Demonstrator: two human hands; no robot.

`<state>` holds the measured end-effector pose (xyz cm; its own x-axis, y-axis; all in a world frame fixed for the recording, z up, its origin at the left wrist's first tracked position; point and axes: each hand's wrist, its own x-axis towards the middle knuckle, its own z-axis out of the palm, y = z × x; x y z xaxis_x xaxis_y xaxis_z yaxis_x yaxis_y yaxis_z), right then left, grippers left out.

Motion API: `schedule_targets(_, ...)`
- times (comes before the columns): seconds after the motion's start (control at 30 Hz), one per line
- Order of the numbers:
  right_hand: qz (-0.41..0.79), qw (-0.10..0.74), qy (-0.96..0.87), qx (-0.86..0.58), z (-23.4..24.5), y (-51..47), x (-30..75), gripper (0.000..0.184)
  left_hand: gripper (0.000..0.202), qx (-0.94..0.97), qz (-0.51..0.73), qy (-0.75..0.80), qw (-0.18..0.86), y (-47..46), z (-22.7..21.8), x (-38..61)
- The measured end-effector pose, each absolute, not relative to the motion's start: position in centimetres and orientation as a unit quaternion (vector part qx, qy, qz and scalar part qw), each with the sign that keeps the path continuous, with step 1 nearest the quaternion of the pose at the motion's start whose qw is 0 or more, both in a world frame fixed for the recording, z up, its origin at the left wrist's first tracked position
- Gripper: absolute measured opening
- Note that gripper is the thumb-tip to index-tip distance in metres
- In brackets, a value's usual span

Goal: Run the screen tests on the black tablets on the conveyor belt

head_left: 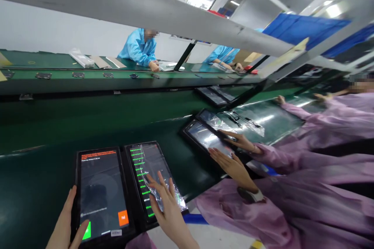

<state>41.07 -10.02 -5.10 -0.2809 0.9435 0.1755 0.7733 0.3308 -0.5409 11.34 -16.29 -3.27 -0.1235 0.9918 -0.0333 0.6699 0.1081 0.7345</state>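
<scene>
Two tablets lie side by side in front of me, both lit. My left hand (64, 221) holds the left tablet (102, 190) by its lower left edge, fingers along the side and thumb over the green button on the screen. That screen also shows an orange "Fail" button, red and white text at the top, and a barcode label below. My right hand (168, 206) is spread open over the right tablet (159, 159), fingertips at its screen. The right tablet shows a column of green text lines, and clear film partly covers it.
To the right, a co-worker's hands (230, 163) in pink sleeves touch another pair of tablets (201, 132). Cables (239, 118) and more tablets (216, 95) lie beyond. Across the green bench, circuit boards (78, 74) line a belt before people in blue. A grey beam (131, 11) crosses overhead.
</scene>
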Motion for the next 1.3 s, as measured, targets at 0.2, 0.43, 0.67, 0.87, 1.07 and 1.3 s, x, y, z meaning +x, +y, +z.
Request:
schedule_targets(0.2, 0.143, 0.236, -0.793, -0.543, -6.1, -8.7, 40.4, 0.030, 0.067, 0.674, 0.283, 0.665, 0.150, -15.4, -5.2, 10.5)
schedule_targets(0.43, 0.126, 0.259, -0.798, -0.530, -7.2, -6.6, 40.4, 0.034, 0.068, 0.736, 0.255, 0.622, 0.074, -15.2, -4.7, 10.0)
schedule_targets(0.67, 0.141, 0.304, -0.772, -0.540, -7.3, -7.7, 40.9, 0.030, 0.071, 0.741, 0.218, 0.634, 0.036, -15.2, -3.7, 9.8)
schedule_targets(0.87, 0.139, 0.323, -0.767, -0.536, -7.6, -8.5, 40.9, 0.026, 0.079, 0.754, 0.199, 0.623, -0.054, -14.3, -4.2, 11.3)
schedule_targets(1.07, 0.162, 0.314, -0.764, -0.540, -7.7, -8.8, 40.9, 0.024, 0.084, 0.739, 0.190, 0.642, -0.074, -14.0, -4.8, 11.9)
schedule_targets(1.3, 0.182, 0.313, -0.763, -0.535, -7.7, -8.8, 40.7, 0.019, 0.088, 0.734, 0.178, 0.652, -0.059, -13.7, -5.2, 11.5)
